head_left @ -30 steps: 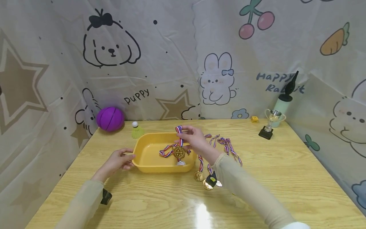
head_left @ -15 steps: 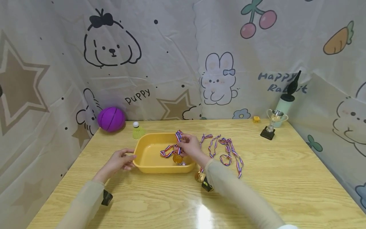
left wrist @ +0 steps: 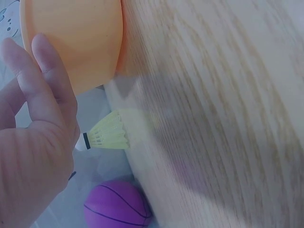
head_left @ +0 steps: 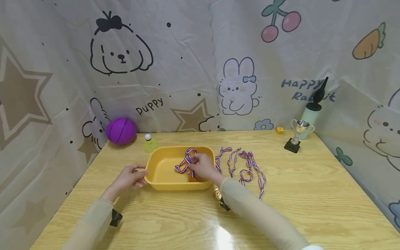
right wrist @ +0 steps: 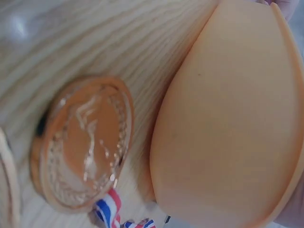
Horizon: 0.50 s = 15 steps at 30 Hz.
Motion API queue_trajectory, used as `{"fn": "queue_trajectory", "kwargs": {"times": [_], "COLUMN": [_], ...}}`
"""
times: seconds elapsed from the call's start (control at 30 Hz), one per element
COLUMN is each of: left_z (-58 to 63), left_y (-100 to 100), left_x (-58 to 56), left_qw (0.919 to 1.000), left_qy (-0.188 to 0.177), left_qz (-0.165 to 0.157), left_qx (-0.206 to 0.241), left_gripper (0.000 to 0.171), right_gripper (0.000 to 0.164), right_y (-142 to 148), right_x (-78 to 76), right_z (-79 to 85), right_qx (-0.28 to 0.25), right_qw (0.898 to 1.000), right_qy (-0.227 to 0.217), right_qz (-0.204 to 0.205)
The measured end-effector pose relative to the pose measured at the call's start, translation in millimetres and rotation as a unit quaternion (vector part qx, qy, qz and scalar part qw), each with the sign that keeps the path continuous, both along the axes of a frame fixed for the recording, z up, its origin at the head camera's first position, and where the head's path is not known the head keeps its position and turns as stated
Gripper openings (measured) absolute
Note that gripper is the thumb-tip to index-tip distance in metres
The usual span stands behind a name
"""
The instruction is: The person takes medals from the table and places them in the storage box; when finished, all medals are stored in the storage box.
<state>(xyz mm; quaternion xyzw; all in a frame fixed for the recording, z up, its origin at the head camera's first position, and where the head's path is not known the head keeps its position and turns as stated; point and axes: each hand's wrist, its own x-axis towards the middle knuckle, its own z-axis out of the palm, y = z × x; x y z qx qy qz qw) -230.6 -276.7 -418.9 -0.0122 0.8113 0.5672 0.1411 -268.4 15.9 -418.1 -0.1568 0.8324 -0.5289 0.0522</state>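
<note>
probably main risk: striped ribbon point(head_left: 188, 155), pinched by right hand point(head_left: 203, 167) inside yellow tub point(head_left: 178, 186), snags and spills out if fingers lift with a loop clinging, while left hand point(head_left: 129, 176), fingers relaxed, only touches the tub's left end.

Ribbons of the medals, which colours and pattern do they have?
Red, white and blue, in lengthwise stripes; a ribbon shows best in the right wrist view.
</note>
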Motion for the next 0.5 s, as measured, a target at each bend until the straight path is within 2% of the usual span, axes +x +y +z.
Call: {"fn": "queue_trajectory", "kwargs": {"times": [0.23, 0.5], "left_z": [-1.0, 0.7], "left_y": [0.0, 0.2], "left_x": [-0.1, 1.4], "left_qw": [1.0, 1.0], "left_qy": [-0.002, -0.005], "left_qz": [0.002, 0.005], "left_qx": [0.002, 0.0], "left_gripper": [0.055, 0.054], "right_gripper": [0.018, 0.023], "right_y": [-2.8, -4.7], "right_x": [0.6, 0.7], "right_z": [-2.9, -3.9], "right_qx": [0.0, 0.045], "right_qw": [1.0, 0.999], "right_qy": [-0.002, 0.014], "right_qz": [0.004, 0.008]}}
